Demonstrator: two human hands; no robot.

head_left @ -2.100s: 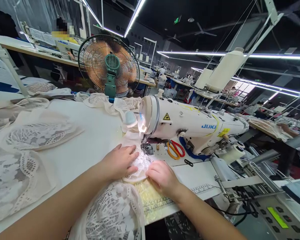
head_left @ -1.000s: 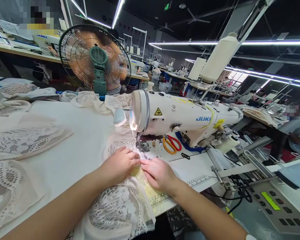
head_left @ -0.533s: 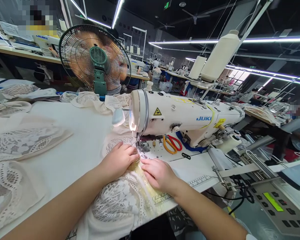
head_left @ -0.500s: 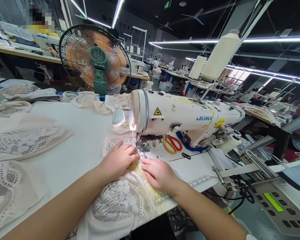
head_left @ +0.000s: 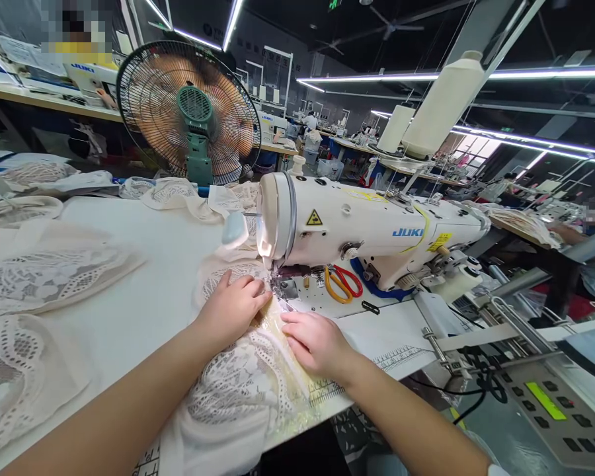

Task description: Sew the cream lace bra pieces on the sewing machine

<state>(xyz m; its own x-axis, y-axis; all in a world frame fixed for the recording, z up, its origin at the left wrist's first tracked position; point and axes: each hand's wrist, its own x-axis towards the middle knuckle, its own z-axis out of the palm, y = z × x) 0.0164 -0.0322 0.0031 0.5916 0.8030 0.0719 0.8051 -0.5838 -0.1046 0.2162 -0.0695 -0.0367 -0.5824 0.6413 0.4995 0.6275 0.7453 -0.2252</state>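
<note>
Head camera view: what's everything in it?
sewing machine: one, white, centre right
lace pieces: several, cream, across table
table: one, white, beneath lace
scissors: one, orange and red, machine bed
large thread cones: two, cream, above machine
fan: one, green and black, behind table
control panel: one, grey, lower right
other machines: several, white, background
people: several, one in yellow, background
ceiling lights: several, white, overhead
left hand: one, bare, on lace
right hand: one, bare, near machine

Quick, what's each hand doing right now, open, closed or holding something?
Left hand: palm down on the lace fabric, fingers slightly bent; any grip is hidden.
Right hand: fingers partly curled; whether it pinches anything can't be told.
</note>
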